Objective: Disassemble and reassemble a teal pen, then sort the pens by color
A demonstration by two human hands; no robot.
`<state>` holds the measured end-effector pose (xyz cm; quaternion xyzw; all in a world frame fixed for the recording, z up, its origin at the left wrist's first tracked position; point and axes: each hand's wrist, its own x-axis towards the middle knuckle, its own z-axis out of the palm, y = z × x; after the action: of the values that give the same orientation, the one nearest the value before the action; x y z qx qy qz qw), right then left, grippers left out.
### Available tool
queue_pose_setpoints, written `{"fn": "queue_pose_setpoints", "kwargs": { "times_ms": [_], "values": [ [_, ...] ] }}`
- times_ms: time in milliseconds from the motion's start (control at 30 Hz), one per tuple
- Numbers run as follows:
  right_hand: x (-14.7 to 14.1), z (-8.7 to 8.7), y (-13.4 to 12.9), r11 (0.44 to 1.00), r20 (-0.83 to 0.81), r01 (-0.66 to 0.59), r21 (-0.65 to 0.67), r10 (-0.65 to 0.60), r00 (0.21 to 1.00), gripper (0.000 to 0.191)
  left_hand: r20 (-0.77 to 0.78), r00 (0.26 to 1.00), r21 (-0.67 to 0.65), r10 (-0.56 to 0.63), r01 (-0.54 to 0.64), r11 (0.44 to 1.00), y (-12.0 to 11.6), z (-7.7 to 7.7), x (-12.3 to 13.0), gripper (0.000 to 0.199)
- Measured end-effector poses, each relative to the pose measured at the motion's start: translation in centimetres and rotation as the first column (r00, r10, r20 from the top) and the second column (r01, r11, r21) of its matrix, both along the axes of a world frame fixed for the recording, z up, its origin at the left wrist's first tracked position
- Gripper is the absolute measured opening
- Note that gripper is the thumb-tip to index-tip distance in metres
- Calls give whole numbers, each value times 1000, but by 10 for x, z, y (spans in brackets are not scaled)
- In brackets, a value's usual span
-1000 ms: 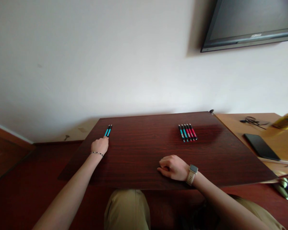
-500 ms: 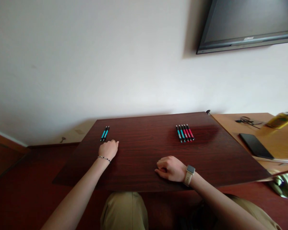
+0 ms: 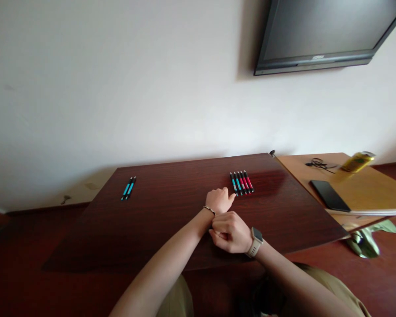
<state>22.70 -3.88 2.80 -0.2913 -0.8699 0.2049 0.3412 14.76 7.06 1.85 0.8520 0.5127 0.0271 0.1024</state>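
Two turquoise pens (image 3: 128, 188) lie side by side at the left of the dark wooden table (image 3: 165, 185). Toward the right, several turquoise and pink pens (image 3: 242, 182) form a neat row. My left hand (image 3: 219, 200), with a beaded bracelet, is just below the left end of that row; its fingers are curled under and mostly hidden, so what they hold, if anything, cannot be seen. Close below it, near my left wrist, my right hand (image 3: 231, 232) rests with fingers curled in and nothing visible in them. A watch (image 3: 256, 241) is on my right wrist.
On a lighter table to the right (image 3: 379, 189) are a black phone (image 3: 330, 195), a dark cable (image 3: 320, 164) and a yellow can (image 3: 358, 162). A television (image 3: 320, 35) hangs on the wall above.
My left hand has moved right, from beside the two turquoise pens to the row of several pens. My right hand has barely moved. The view has turned slightly to the right.
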Motion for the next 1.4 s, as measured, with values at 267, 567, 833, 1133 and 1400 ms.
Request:
{"fn": "queue_pose_setpoints", "kwargs": {
  "times_ms": [267,567,833,1133,1400],
  "values": [
    [17,4,1,990,-29,142,-15,-143,989,39,-13,999,48,-51,52,998,1,-1,31,46],
    [11,1,0,989,-43,148,-14,-148,988,40,-56,996,42,68,-66,997,-5,-3,13,34],
    [0,-5,1,990,2,143,21,-143,990,41,-122,918,220,378,-347,912,10,9,-166,39],
    [-17,-18,7,994,51,112,14,-113,992,40,-215,739,366,638,-545,755,21,3,-332,44],
    [-22,-22,11,994,75,104,-9,-103,992,40,-245,733,340,635,-548,764,29,-5,-342,45]
  ]
}}
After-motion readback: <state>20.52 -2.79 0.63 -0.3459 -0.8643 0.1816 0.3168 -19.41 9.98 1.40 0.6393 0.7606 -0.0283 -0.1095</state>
